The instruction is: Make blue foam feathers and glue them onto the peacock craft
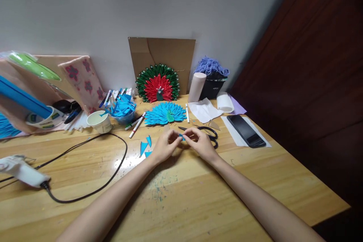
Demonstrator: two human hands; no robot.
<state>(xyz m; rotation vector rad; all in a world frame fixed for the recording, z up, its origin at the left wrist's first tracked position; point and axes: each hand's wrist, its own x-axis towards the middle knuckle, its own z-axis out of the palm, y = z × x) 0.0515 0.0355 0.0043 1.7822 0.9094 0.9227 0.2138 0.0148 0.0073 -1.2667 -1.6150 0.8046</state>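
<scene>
Over the middle of the wooden table, my left hand (165, 146) and my right hand (200, 145) meet, fingertips pinched on one small blue piece (182, 137) that looks like paper or felt. Most of that piece is covered by my fingers. Black-handled scissors (212, 133) lie just behind and partly under my right hand. Several blue cut scraps (144, 147) rest to the left of my left hand. Behind both hands stands a blue fan-shaped peacock (165, 113) with a green body. Farther back, a green and red peacock (158, 83) leans against a cardboard sheet (170, 51).
At left, a white glue gun (24, 172) trails a looping black cable (126, 151). A paper cup (99, 121) and a tub of blue strips (123, 109) stand behind it. White markers (137, 124) lie nearby. A phone (246, 130) lies at right, before a white roll (225, 103).
</scene>
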